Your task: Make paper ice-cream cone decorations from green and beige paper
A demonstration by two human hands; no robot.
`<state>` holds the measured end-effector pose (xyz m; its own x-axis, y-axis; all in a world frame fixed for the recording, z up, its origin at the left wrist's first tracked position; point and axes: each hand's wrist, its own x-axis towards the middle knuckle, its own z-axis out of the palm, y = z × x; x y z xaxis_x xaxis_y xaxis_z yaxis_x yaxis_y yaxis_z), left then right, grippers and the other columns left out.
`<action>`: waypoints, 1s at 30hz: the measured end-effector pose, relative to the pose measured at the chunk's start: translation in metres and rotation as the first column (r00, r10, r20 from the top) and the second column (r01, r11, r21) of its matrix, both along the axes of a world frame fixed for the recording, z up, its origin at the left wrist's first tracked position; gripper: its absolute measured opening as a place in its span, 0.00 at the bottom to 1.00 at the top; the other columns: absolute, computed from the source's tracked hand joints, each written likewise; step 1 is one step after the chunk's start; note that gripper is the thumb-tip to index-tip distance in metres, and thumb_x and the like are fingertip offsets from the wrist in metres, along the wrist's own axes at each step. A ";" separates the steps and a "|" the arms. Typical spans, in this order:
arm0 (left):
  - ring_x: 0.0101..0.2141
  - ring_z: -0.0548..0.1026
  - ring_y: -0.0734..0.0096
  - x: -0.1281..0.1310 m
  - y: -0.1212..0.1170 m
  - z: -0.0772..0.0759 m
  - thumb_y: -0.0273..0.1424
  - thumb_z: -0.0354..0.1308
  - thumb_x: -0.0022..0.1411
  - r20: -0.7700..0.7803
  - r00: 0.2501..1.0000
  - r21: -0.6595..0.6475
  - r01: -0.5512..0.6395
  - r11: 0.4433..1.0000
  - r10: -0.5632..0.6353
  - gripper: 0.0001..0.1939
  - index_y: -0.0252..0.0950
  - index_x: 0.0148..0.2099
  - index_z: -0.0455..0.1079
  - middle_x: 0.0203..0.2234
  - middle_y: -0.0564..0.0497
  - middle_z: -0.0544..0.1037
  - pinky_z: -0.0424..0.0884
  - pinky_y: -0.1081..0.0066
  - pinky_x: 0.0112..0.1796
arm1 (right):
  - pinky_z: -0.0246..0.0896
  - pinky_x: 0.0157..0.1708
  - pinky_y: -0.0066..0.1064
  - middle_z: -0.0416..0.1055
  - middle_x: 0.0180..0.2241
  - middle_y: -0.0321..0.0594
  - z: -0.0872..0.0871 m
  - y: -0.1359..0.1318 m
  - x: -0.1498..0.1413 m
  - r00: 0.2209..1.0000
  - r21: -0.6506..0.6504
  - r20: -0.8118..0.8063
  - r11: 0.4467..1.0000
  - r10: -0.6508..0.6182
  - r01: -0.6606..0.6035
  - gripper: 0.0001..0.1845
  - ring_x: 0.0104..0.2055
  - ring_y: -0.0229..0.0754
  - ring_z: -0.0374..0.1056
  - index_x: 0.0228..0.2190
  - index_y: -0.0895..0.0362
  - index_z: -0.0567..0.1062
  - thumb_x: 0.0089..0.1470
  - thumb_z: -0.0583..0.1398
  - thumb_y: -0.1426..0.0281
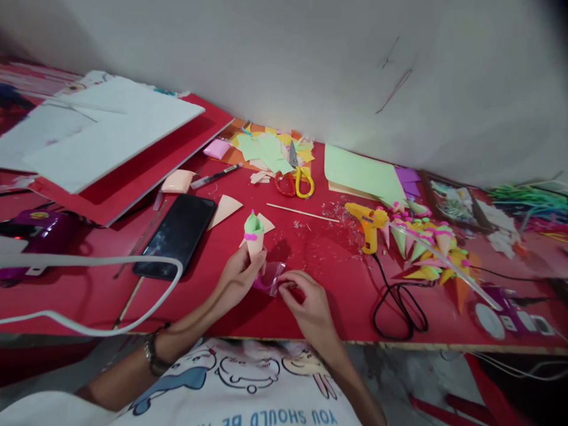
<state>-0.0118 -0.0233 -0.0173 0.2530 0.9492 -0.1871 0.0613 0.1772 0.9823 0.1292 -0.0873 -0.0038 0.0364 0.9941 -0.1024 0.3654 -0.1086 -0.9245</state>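
Note:
My left hand point(237, 275) is closed around a small peach paper cone point(255, 235) with a green top and a pink trim, held upright over the red table point(328, 284). My right hand point(306, 302) pinches a small clear plastic packet point(270, 278) with something pink inside, right beside the cone's tip. Both hands meet near the table's front edge, just in front of my white printed shirt.
A black phone point(177, 235) lies left of my hands beside a white cable point(89, 260). A yellow glue gun point(368, 223), a pile of finished paper cones point(428, 248), scissors point(295, 177), a thin stick point(302, 212), green paper sheets point(359, 174) and white boards point(102, 133) lie about.

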 end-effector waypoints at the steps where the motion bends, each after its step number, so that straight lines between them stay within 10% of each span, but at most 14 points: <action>1: 0.19 0.59 0.81 0.000 0.000 0.000 0.36 0.47 0.57 -0.001 1.000 0.003 -0.002 1.000 0.002 0.10 0.34 0.28 0.57 0.18 0.58 0.61 0.55 0.79 0.20 | 0.61 0.34 0.27 0.68 0.33 0.37 0.000 0.000 -0.002 1.000 0.008 0.014 1.000 -0.011 0.011 0.10 0.32 0.35 0.66 0.33 0.55 0.71 0.47 0.54 0.75; 22: 0.17 0.59 0.81 0.003 0.002 -0.004 0.38 0.46 0.57 -0.019 1.000 -0.001 -0.015 1.000 0.015 0.12 0.34 0.27 0.58 0.16 0.58 0.62 0.56 0.78 0.19 | 0.48 0.44 0.37 0.62 0.37 0.37 0.012 0.011 -0.003 0.830 -0.055 0.440 0.933 0.343 -0.356 0.10 0.42 0.42 0.57 0.32 0.52 0.71 0.44 0.59 0.63; 30: 0.17 0.60 0.81 0.004 0.005 -0.001 0.37 0.46 0.56 0.010 0.999 -0.013 -0.050 0.999 0.050 0.12 0.34 0.27 0.58 0.16 0.58 0.63 0.56 0.78 0.20 | 0.40 0.48 0.45 0.55 0.51 0.40 -0.001 0.000 -0.017 0.842 -0.002 0.505 0.975 0.193 -0.223 0.19 0.49 0.50 0.50 0.38 0.48 0.71 0.40 0.62 0.60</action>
<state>-0.0083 -0.0180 -0.0186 0.2072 0.9584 -0.1965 0.0417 0.1920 0.9805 0.1124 -0.0871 -0.0052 -0.1406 0.9875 -0.0715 0.7866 0.0675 -0.6137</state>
